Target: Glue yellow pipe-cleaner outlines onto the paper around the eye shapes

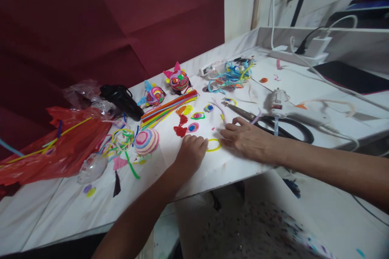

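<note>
A yellow pipe cleaner point(214, 150) bent into a loop lies on the white table between my hands. My left hand point(191, 153) is closed, pinching the loop's left side. My right hand point(244, 139) has its fingers curled down, with the thumb and fingertips at the loop's right side. Just beyond my left hand are coiled eye-like pieces: a pink and blue one point(193, 128), a green and red one point(198, 116) and a small blue one point(209, 107). Red coiled pieces point(180, 130) lie beside them. Large black-handled scissors point(243, 113) rest behind my right hand.
Straight pipe cleaners point(167, 109) lie near two decorated animal heads, one pink-eared point(178, 79), one blue-eared point(153, 95). A striped dome point(146, 141), tangled scraps point(121, 141) and red plastic bag point(69, 141) are left. A glue gun point(278, 103) and power strip point(299, 55) are right.
</note>
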A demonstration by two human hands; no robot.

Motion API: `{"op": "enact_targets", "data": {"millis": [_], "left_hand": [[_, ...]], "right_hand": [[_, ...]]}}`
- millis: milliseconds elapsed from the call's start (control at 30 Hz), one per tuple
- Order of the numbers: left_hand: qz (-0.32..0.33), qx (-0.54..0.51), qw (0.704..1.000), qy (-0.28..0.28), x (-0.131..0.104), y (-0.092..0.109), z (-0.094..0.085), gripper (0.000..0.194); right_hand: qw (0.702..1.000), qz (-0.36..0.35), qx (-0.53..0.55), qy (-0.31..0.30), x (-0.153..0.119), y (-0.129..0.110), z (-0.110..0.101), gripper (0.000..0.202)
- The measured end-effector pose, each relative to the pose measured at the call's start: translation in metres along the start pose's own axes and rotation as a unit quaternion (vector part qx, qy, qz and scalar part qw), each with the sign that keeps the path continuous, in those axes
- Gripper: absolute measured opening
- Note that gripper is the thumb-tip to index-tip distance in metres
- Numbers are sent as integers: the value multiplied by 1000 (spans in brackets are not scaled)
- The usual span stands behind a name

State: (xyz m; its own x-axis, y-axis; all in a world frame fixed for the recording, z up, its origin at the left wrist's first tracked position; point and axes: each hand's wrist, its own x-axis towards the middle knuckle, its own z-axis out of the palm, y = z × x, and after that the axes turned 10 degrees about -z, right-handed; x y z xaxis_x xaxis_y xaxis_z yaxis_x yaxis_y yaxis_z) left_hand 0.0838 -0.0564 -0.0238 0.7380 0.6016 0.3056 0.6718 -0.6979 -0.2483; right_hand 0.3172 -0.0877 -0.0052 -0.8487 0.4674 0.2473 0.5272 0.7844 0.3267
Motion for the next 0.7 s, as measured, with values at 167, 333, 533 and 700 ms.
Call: {"op": "enact_targets", "data": {"millis": [167,333,533,700], "left_hand": [[18,19,999,40,-2,3,0,19],[11,14,999,29,-2,5,-1,19],[-27,-20,999,-30,0,2,-5,19],[-49,-63,995,-56,-1,0,-7,20]], "right_hand": [[1000,-3,-7,-6,0,-1,2,25],[1000,-12,3,-17,2,0,2,22],[999,-14,17,-44,5,6,-2,17],[995,2,63,-75,6,9,-2,21]]}}
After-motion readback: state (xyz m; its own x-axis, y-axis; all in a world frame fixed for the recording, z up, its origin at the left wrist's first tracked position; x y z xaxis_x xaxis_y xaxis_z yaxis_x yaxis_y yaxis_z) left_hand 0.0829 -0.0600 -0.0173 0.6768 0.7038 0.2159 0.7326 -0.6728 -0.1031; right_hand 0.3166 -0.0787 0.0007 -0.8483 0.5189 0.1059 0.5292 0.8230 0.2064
